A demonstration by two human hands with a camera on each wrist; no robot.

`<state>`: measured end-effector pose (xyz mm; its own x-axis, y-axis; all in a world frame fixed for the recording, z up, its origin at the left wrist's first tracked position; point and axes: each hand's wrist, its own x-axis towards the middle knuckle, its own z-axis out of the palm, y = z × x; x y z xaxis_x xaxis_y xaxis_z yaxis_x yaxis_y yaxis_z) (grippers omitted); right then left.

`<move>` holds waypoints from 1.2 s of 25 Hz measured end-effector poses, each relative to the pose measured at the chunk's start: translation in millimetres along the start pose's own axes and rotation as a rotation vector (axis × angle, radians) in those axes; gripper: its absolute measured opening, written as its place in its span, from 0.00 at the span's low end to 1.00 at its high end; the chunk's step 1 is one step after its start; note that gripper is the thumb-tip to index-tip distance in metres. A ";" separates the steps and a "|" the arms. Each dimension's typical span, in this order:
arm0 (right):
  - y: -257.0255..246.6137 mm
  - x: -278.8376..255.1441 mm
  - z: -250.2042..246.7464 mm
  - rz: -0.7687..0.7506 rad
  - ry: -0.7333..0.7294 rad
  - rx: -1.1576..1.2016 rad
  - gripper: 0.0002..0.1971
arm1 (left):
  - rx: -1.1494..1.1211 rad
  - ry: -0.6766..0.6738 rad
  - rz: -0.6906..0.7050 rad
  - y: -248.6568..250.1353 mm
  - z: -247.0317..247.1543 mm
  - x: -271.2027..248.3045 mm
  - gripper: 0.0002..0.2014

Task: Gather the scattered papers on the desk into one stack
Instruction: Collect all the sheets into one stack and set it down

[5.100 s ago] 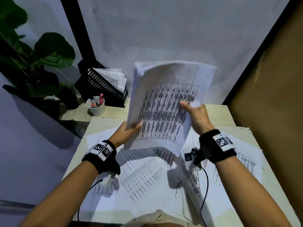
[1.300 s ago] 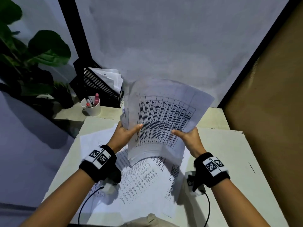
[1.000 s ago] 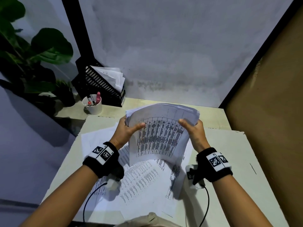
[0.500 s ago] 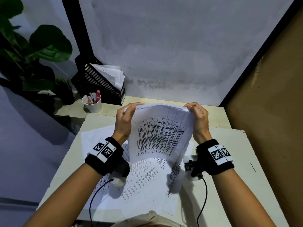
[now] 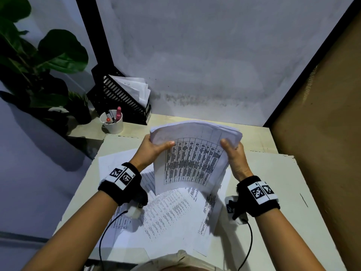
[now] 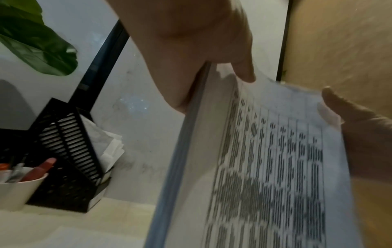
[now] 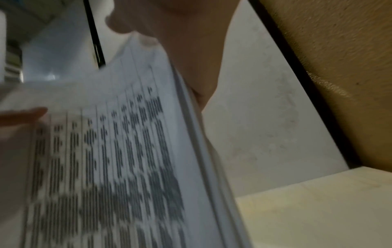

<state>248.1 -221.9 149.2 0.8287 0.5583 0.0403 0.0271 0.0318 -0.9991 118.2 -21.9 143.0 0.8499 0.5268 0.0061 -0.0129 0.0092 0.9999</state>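
At the desk's near edge, loose sheets lie fanned and overlapping, printed side up, reaching from the near-left part of the top to about its middle; one sheet pokes out toward the left edge under the left forearm. The right half of the desk shows bare surface.

Above those sheets, over the middle of the desk, both hands hold a stack of printed papers off the surface. It stands nearly upright, its printed table facing the person, its top bowed toward the far side and its lower edge hanging free above the loose sheets. The left hand grips the stack's left edge near the top: its thumb lies across the printed face, the other fingers are behind the paper, and the left wrist view shows the edge running into the fork of the thumb. The right hand grips the right edge the same way, thumb on the front and fingers wrapped behind. How the hidden fingers lie behind the paper cannot be told. Each wrist wears a black band with square markers.

Farther off, at the far-left corner, a white cup holds pens. Just behind it a black file rack stands against the wall with more papers in it. A leafy plant stands left of the desk.
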 end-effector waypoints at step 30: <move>98.8 -35.1 -20.8 0.457 0.363 -0.650 0.12 | 0.711 0.488 -0.929 -169.9 -126.8 -70.2 0.34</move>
<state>233.3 -255.6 48.8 0.9602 0.0983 -0.2616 -0.1300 -0.6715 -0.7295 -6.1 47.2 -29.2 0.1029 0.8259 -0.5543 0.8955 0.1657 0.4130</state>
